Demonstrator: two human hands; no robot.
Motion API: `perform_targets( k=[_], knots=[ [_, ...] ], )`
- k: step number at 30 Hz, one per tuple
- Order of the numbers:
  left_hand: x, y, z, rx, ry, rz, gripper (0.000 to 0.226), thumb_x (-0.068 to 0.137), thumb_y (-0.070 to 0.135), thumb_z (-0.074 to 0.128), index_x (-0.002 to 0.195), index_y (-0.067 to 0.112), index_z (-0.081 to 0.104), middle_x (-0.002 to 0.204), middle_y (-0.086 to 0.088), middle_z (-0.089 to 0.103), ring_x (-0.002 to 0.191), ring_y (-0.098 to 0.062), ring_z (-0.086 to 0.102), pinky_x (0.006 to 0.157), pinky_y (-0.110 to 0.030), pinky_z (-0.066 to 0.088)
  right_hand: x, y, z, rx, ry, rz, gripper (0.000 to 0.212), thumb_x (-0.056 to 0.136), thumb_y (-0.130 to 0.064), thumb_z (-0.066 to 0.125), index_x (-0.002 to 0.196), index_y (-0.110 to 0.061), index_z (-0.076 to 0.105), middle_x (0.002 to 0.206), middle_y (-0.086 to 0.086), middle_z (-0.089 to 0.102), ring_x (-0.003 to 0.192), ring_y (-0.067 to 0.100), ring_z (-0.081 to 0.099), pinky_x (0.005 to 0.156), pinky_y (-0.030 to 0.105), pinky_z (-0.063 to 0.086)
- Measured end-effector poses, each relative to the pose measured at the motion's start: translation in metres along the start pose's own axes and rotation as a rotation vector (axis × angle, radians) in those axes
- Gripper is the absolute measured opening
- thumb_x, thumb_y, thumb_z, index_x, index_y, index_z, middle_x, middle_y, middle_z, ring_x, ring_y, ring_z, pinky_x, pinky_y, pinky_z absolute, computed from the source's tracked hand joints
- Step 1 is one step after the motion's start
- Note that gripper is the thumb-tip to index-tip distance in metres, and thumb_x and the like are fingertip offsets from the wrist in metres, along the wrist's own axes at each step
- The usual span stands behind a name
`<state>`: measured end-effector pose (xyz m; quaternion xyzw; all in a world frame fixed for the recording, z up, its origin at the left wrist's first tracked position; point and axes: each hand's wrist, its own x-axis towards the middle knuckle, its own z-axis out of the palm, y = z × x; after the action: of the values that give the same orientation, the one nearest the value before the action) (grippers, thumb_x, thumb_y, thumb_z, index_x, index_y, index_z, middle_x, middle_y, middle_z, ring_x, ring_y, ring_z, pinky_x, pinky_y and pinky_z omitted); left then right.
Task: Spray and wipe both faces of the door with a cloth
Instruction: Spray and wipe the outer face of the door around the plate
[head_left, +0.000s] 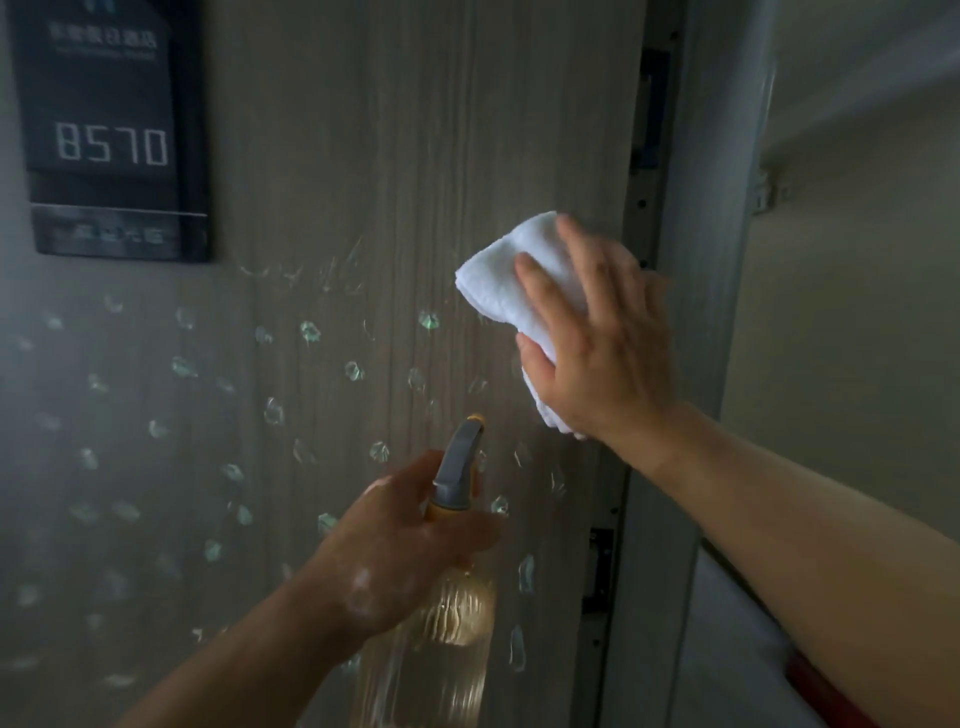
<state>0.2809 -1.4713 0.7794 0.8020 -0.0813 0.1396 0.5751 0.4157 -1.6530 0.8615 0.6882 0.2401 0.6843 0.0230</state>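
Head view: droplet-speckled, seemingly wood-grain door (415, 156); right fingers (543, 293) flat on cloth (493, 270), left fingers (465, 535) gripping spray bottle (457, 467).

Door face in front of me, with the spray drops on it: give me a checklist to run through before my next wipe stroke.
1. Is the cloth flat on the door under the right hand: ok.
2. Are there spray drops to wipe: ok, many lie left of and below the cloth.
3. Is the stroke path downward free: not ok, the spray bottle in the left hand is held in front of the lower drops.
4. Is the grip on the spray bottle firm: ok, fingers wrap its neck.
5. Is the number plaque dry: cannot tell, too dark.
6. Is the other door face done: cannot tell, out of view.
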Motion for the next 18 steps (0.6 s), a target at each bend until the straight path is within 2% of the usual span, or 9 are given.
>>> perform_targets(
  k=[2, 6, 9, 12, 14, 18],
  knots=[
    [-0.001, -0.001, 0.002, 0.005, 0.010, 0.006, 0.031, 0.067, 0.031, 0.084, 0.094, 0.023, 0.072, 0.087, -0.011, 0.074, 0.068, -0.017, 0.072, 0.074, -0.042, 0.059, 0.013, 0.005, 0.002, -0.011, 0.016, -0.051, 0.053, 0.088, -0.028, 0.064, 0.139, -0.018, 0.060, 0.158, 0.012, 0.045, 0.130, 0.038, 0.048, 0.088, 0.050, 0.045],
    [0.000, -0.002, 0.005, 0.033, 0.014, 0.007, 0.046, 0.054, 0.051, 0.076, 0.094, 0.027, 0.072, 0.085, -0.004, 0.076, 0.080, -0.024, 0.074, 0.082, -0.050, 0.059, 0.049, 0.010, 0.002, 0.028, 0.051, 0.014, 0.059, 0.089, -0.026, 0.059, 0.147, -0.020, 0.053, 0.158, 0.008, 0.044, 0.128, 0.037, 0.049, 0.095, 0.048, 0.048],
    [0.003, -0.005, 0.007, 0.044, -0.016, 0.008, 0.038, 0.061, 0.046, 0.078, 0.090, 0.024, 0.071, 0.079, -0.003, 0.075, 0.074, -0.023, 0.073, 0.081, -0.052, 0.059, 0.082, 0.017, -0.002, 0.047, 0.055, 0.072, 0.061, 0.090, -0.032, 0.054, 0.150, -0.023, 0.049, 0.160, 0.005, 0.042, 0.133, 0.034, 0.047, 0.102, 0.045, 0.046],
    [0.006, -0.006, 0.006, 0.067, -0.012, 0.012, 0.040, 0.059, 0.051, 0.079, 0.088, 0.025, 0.070, 0.081, -0.004, 0.075, 0.080, -0.028, 0.074, 0.080, -0.052, 0.059, 0.099, 0.020, -0.002, 0.077, 0.092, 0.147, 0.055, 0.092, -0.032, 0.051, 0.146, -0.022, 0.052, 0.160, 0.004, 0.043, 0.136, 0.032, 0.046, 0.105, 0.043, 0.046],
    [0.006, -0.006, 0.003, 0.090, -0.012, 0.024, 0.045, 0.057, 0.056, 0.078, 0.087, 0.024, 0.069, 0.081, -0.003, 0.073, 0.081, -0.027, 0.073, 0.081, -0.052, 0.059, 0.093, 0.016, 0.001, 0.072, 0.095, 0.172, 0.054, 0.094, -0.032, 0.051, 0.147, -0.023, 0.053, 0.162, 0.004, 0.041, 0.139, 0.032, 0.045, 0.108, 0.042, 0.044],
    [0.007, -0.006, -0.007, 0.064, -0.019, 0.032, 0.033, 0.067, 0.043, 0.084, 0.090, 0.022, 0.071, 0.084, -0.006, 0.075, 0.080, -0.024, 0.074, 0.083, -0.051, 0.058, 0.044, -0.002, 0.003, 0.075, 0.057, 0.221, 0.058, 0.098, -0.031, 0.055, 0.155, -0.023, 0.046, 0.166, 0.012, 0.033, 0.147, 0.035, 0.036, 0.119, 0.043, 0.035]
  ],
)
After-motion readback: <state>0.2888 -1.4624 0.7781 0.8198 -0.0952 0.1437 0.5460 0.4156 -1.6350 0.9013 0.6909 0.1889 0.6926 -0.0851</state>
